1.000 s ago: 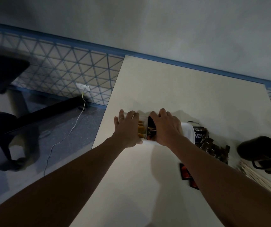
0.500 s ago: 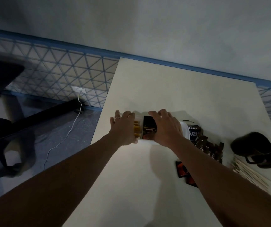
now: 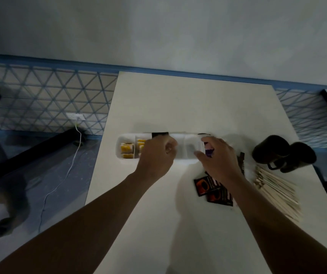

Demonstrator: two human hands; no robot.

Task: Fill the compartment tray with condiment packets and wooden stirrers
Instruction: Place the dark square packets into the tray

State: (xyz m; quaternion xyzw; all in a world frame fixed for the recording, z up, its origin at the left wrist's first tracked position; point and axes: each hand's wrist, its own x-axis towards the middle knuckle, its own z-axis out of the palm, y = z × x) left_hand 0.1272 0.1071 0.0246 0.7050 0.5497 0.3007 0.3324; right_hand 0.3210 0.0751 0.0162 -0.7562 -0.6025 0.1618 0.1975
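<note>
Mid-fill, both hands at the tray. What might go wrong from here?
The wooden stirrers lie loose near the right edge of the table, beside the right forearm; pulling back might sweep some off. The tray sits near the left edge, so a push from the left hand might slide it over. The mugs stand close to the right hand; a reach could tip one.

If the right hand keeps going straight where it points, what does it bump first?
Probably the white tray: the right hand, pinching a purple packet, is over its right end. Height is hard to judge.
</note>
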